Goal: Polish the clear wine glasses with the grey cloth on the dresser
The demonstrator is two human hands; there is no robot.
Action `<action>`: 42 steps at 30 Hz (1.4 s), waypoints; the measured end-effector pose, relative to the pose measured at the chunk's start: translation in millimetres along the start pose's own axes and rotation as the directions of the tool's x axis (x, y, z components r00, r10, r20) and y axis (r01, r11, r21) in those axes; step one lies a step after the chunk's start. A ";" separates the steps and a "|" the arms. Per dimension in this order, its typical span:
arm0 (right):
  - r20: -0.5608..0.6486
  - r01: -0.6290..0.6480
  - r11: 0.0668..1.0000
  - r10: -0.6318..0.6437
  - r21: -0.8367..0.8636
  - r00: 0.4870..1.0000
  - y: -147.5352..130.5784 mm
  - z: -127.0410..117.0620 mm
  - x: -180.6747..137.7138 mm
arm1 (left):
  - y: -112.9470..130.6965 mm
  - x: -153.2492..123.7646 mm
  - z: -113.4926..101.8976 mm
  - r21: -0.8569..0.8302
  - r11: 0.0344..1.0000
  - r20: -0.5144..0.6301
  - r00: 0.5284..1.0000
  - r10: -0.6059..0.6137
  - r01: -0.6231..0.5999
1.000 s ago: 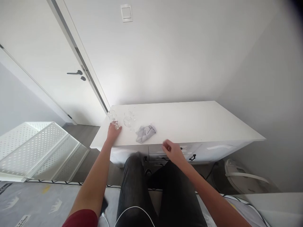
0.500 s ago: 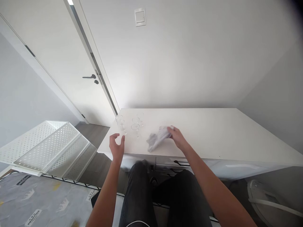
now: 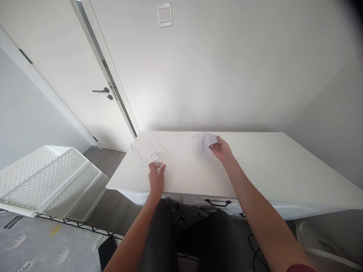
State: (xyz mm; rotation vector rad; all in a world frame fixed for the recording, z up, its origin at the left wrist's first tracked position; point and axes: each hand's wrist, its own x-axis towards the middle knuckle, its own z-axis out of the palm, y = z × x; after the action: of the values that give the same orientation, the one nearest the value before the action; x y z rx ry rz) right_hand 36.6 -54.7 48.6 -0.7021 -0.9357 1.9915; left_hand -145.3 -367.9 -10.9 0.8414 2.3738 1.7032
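Observation:
Three small clear stemmed glasses stand at the left end of a white cabinet top (image 3: 255, 166). My left hand (image 3: 156, 177) has its fingers round the base of the nearest glass (image 3: 156, 158). The other two glasses (image 3: 136, 148) (image 3: 163, 142) stand just behind and to the left. My right hand (image 3: 222, 148) is closed on a grey cloth (image 3: 202, 142), held a little above the top near the back middle; the cloth is blurred.
A white door with a dark handle (image 3: 100, 90) is at the left, a light switch (image 3: 165, 15) on the wall above. A white perforated rack (image 3: 48, 177) stands on the floor at the left. Dark drawer handles (image 3: 217, 203) show below the front edge.
My right hand reached the cloth, took hold of it and lifted it back and to the right. My left hand left the far-left glass and closed on the nearest glass.

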 end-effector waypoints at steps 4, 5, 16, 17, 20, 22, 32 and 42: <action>0.136 0.049 0.982 -0.075 0.183 0.988 16.8 -5.7 23.4 | 26.6 -0.9 11.8 -0.011 0.991 0.035 0.990 0.137 -0.137; 0.122 0.042 0.978 -0.067 0.203 0.990 22.6 -8.9 29.8 | 35.7 5.2 19.6 0.011 0.981 0.094 0.977 0.192 -0.193; -0.008 0.446 0.877 -0.454 -0.180 0.891 46.5 -26.0 56.3 | 49.4 143.2 160.2 0.288 0.843 0.434 0.846 0.309 -0.455; 0.054 0.461 0.837 -0.467 -0.295 0.883 48.2 -24.2 53.7 | 44.5 146.6 163.4 0.292 0.834 0.429 0.844 0.323 -0.468; 0.223 0.452 0.733 -0.394 -0.508 0.891 51.0 -17.8 46.4 | 33.2 151.6 164.5 0.278 0.793 0.468 0.798 0.381 -0.542; 0.288 0.409 0.735 -0.294 -0.541 0.911 50.0 -14.4 42.1 | 29.1 153.4 162.6 0.241 0.752 0.519 0.737 0.434 -0.613; 0.437 0.424 0.754 -0.203 -0.501 0.877 55.5 -16.2 43.1 | 24.3 151.4 160.4 0.160 0.647 0.512 0.623 0.592 -0.746; 0.445 0.456 0.665 -0.202 -0.592 0.873 43.8 -13.2 30.5 | 21.7 141.3 169.9 0.176 0.578 0.509 0.577 0.639 -0.797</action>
State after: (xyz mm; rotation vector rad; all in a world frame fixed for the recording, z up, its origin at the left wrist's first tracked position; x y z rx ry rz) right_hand 11.6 -41.8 1.3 -0.5002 -1.9299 1.4179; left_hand -190.3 -150.7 -21.5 2.2777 2.1997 0.9868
